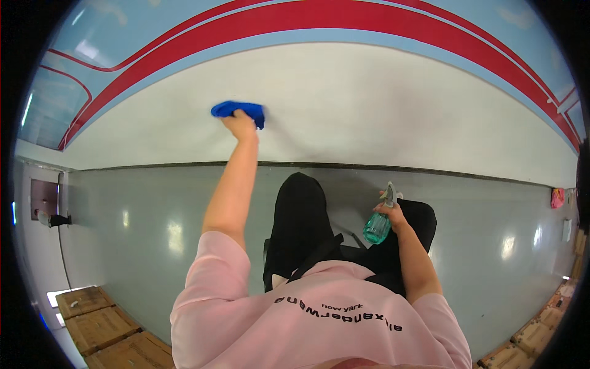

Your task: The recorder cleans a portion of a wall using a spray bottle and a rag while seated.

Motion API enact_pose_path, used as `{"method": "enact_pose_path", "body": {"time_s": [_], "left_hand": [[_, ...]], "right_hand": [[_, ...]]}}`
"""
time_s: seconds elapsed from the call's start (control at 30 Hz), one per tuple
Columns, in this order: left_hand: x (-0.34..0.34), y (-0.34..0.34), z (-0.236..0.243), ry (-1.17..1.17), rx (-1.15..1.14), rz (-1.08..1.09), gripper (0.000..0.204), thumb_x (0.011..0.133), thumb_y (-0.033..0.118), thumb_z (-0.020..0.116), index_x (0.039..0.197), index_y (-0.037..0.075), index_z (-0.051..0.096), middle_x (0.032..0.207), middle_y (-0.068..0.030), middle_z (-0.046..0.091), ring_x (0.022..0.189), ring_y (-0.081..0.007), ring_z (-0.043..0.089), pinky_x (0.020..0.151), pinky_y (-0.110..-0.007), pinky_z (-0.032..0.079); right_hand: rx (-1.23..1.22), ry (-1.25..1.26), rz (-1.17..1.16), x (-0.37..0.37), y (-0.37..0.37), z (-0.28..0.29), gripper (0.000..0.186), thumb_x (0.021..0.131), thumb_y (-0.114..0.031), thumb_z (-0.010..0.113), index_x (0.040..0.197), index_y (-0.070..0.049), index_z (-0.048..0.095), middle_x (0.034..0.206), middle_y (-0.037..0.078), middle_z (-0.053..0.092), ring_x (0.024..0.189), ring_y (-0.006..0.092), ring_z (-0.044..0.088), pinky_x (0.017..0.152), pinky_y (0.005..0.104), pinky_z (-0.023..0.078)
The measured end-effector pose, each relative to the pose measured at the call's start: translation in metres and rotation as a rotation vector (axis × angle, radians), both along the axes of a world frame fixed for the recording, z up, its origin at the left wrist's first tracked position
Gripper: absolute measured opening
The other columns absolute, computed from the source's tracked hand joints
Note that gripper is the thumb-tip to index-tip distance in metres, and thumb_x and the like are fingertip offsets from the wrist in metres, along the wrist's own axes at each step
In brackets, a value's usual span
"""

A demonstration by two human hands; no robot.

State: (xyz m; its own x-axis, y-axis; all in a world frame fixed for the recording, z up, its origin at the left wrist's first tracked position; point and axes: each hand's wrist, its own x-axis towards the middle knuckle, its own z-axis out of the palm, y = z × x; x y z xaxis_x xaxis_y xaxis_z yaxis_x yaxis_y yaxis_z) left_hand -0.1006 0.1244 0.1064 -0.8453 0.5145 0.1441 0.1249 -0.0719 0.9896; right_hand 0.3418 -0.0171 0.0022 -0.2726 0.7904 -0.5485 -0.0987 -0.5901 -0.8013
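Spanning the upper view, the wall (344, 92) was white low down, with red and pale-blue bands above and a dark strip (276, 164) along its foot. Next came the grey floor (141, 203), glossy, light-spotted. The person's pink shirt (246, 326) and black trousers (299, 215) filled the lower middle. Wooden crates stood in 2 groups, left (101, 329) and right (541, 332), near the lower corners.

Blue cloth (251, 111): up at the white part of the wall, left of centre, bunched in the left hand (240, 126), arm outstretched. Spray bottle (377, 229): clear green body, tilted, head uppermost, over the right thigh; the right hand (392, 215) was closed round its upper part. Smallest: a pink item (557, 198) at far right.

Risks, my judgement: the cloth could slide or drop if the left grip slackened mid-stroke. A stray squeeze on the trigger could wet the trousers or floor; drips on that smooth surface could make it slippery. A loose right grip could let the bottle fall.

Hard to make out: most left fingertips were hidden by the cloth, and blur left its contact with the wall uncertain. Could not tell whether a right finger lay on the trigger. The rim cut off both crate groups.
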Motion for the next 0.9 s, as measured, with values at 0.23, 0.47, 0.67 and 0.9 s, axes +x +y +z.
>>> {"method": "enact_pose_path", "body": {"time_s": [0.23, 0.47, 0.67, 0.9], "left_hand": [[0.111, -0.021, 0.042, 0.973, -0.059, -0.186, 0.070, 0.074, 0.012, 0.050, 0.129, -0.010, 0.013, 0.134, -0.0317, 0.013, 0.126, -0.0437, 0.011, 0.103, -0.046, 0.010], [0.115, -0.010, 0.028, 1.259, -0.100, -0.209, 0.059, 0.071, 0.019, 0.055, 0.125, 0.003, 0.036, 0.132, -0.0213, 0.028, 0.124, -0.0403, 0.021, 0.099, -0.053, 0.015], [0.042, -0.002, 0.024, 0.983, -0.065, 0.128, 0.060, 0.070, 0.013, 0.050, 0.124, -0.005, 0.031, 0.129, -0.0279, 0.027, 0.124, -0.0378, 0.022, 0.101, -0.045, 0.017], [-0.004, -0.001, -0.076, -0.347, 0.033, 0.102, 0.035, 0.086, 0.023, 0.039, 0.114, 0.003, 0.040, 0.102, -0.0102, 0.049, 0.103, -0.0210, 0.043, 0.089, -0.036, 0.034]], "right_hand": [[-0.023, -0.048, 0.032, 0.004, 0.002, 0.001, 0.064, 0.062, -0.004, 0.060, 0.122, -0.003, 0.038, 0.078, 0.008, 0.054, 0.079, 0.0219, 0.057, 0.075, 0.0339, 0.040], [-0.037, -0.015, -0.002, 0.005, -0.002, -0.003, 0.067, 0.060, -0.003, 0.061, 0.123, -0.002, 0.036, 0.078, 0.007, 0.052, 0.077, 0.0225, 0.056, 0.075, 0.0335, 0.041], [-0.056, 0.012, -0.036, 0.007, -0.002, -0.002, 0.063, 0.063, -0.003, 0.061, 0.122, -0.004, 0.039, 0.076, 0.006, 0.056, 0.077, 0.0189, 0.056, 0.075, 0.0311, 0.040], [-0.069, -0.017, 0.025, 0.008, 0.003, -0.010, 0.067, 0.061, -0.002, 0.059, 0.123, -0.002, 0.035, 0.077, 0.008, 0.053, 0.078, 0.0225, 0.057, 0.072, 0.0351, 0.046]]}}
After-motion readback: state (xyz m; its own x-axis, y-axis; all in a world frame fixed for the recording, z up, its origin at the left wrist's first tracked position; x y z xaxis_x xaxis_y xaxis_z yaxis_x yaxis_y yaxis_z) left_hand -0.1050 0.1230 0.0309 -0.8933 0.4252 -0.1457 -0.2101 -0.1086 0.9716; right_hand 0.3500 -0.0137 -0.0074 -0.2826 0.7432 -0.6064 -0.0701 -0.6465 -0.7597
